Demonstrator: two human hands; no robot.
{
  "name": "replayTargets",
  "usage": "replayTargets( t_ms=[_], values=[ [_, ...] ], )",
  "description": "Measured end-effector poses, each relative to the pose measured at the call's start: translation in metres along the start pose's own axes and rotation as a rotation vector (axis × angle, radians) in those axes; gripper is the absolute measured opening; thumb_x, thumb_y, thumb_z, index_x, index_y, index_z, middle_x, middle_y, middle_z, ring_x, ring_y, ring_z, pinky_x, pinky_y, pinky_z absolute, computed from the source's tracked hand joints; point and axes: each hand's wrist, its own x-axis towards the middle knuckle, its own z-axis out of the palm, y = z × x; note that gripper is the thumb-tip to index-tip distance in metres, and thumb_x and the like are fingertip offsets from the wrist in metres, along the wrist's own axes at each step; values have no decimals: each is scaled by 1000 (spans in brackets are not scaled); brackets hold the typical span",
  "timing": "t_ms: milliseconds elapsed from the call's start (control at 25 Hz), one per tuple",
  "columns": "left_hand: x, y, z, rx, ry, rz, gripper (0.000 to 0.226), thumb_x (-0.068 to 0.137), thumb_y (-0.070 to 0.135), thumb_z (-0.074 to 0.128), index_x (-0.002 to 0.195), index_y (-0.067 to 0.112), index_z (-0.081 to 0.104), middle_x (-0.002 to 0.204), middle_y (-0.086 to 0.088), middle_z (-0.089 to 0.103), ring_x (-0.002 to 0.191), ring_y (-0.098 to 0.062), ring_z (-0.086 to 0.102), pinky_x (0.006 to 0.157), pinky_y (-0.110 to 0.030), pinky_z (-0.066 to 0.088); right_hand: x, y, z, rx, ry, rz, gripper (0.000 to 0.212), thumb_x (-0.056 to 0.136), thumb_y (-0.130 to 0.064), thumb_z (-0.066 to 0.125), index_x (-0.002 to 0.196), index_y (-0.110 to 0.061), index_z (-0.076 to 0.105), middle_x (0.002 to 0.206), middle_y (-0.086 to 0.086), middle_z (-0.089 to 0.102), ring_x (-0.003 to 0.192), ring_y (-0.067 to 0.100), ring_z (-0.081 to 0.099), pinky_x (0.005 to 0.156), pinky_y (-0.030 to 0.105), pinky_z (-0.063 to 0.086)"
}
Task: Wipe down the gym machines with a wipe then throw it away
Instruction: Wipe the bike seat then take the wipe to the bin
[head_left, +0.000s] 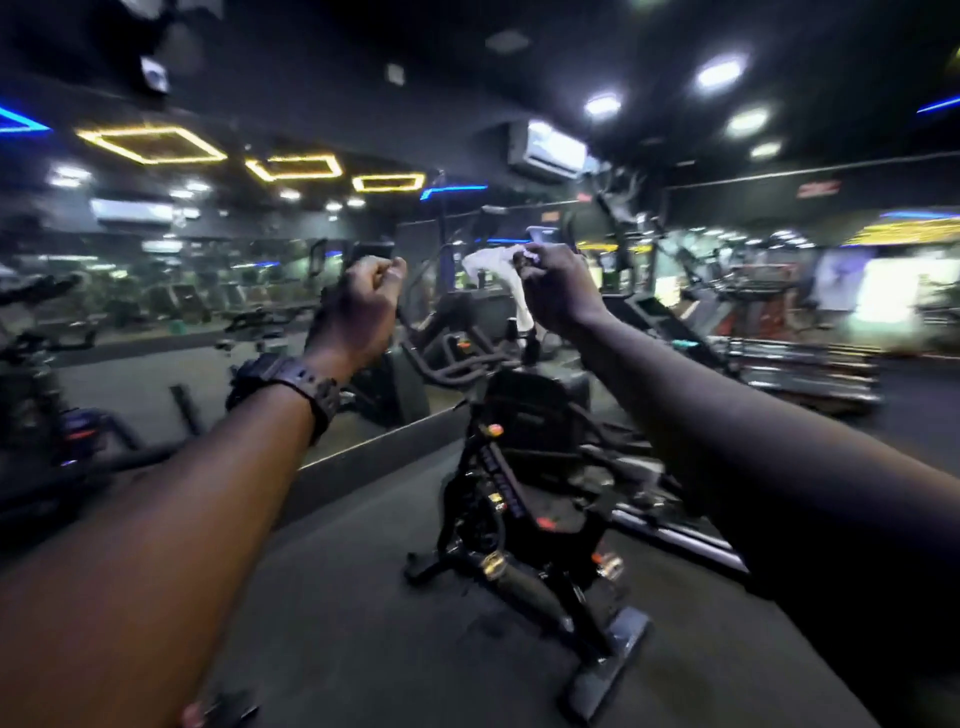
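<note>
A black exercise bike (519, 493) stands on the dark floor in front of me, its handlebars (457, 358) just below my raised hands. My right hand (553, 283) pinches a white wipe (493, 262) that hangs down above the handlebars. My left hand (363, 301), with a black watch on its wrist, is held up to the left of the wipe with its fingers curled and nothing visible in it. The picture is blurred by motion.
A wall mirror (156, 338) runs along the left and reflects gym machines. Treadmills (789, 353) stand at the right. Another machine (41, 374) is at the far left. Dark floor (363, 623) lies around the bike's base.
</note>
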Motion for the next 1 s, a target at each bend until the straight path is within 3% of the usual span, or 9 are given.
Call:
replayTargets(
  t_ms=[120,200,280,440,640,760,1000],
  values=[
    [29,43,96,-160,-49,59,42,84,70,39,90,33,59,97,-6,71,93,-27,67,86,-42,54,11,75,-80,-127,84,73,19,87,-18,49,86,-9,66,88,11,71,82,30,64,66,38,47],
    [39,87,165,-248,-120,123,38,90,62,42,90,28,60,93,-8,69,89,-28,66,80,-35,53,8,128,-137,-238,134,152,21,89,-15,49,71,-9,57,77,14,64,73,23,56,64,39,44],
    [43,132,235,-316,-186,188,46,90,60,38,97,22,63,96,-13,69,93,-33,66,80,-40,49,0,177,-191,-334,191,233,24,90,-15,49,68,-10,54,83,19,66,77,24,57,68,40,46],
    [22,225,374,-405,-359,327,48,93,56,33,95,16,59,102,-20,67,95,-37,60,73,-39,38,-45,265,-295,-497,363,432,29,93,-27,47,89,-7,67,101,22,68,98,41,60,73,40,44],
    [-32,346,522,-633,-578,407,43,102,47,38,107,13,63,103,-19,68,96,-37,61,71,-35,34,-114,348,-414,-693,616,668,33,98,-29,44,115,-15,68,121,17,66,113,38,58,87,38,45],
    [-50,387,583,-775,-688,483,40,104,43,39,107,11,62,101,-18,67,91,-33,58,71,-35,34,-123,378,-447,-755,705,738,36,95,-35,42,115,-19,69,117,15,68,109,35,61,88,39,50],
    [-19,448,700,-968,-808,495,46,100,52,39,107,15,63,106,-14,69,101,-34,62,86,-44,46,-88,447,-478,-745,857,795,33,95,-33,43,106,-17,70,108,15,71,98,36,65,84,43,52]
  ],
)
